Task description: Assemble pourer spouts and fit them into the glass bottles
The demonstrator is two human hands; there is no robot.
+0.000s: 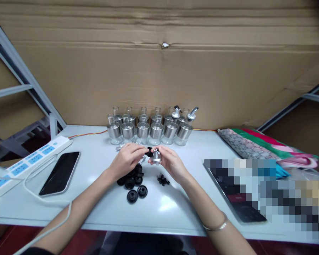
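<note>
My left hand [128, 158] pinches a small black rubber stopper [149, 152] at its fingertips. My right hand [169, 162] grips a small silver metal pourer cap [156, 156]. The two parts meet between my hands, just above the white table [101, 209]. Under and in front of my left hand lies a pile of black round rubber seals [134, 182]. A small cluster of tiny black pieces [163, 180] lies below my right hand.
Two rows of glass bottles with silver collars [149, 127] stand at the back, two at the right carrying pourer spouts [191, 113]. A black phone [60, 172] and a white power strip [29, 159] lie at left. A tablet [239, 209] and colourful bags [260, 148] sit at right.
</note>
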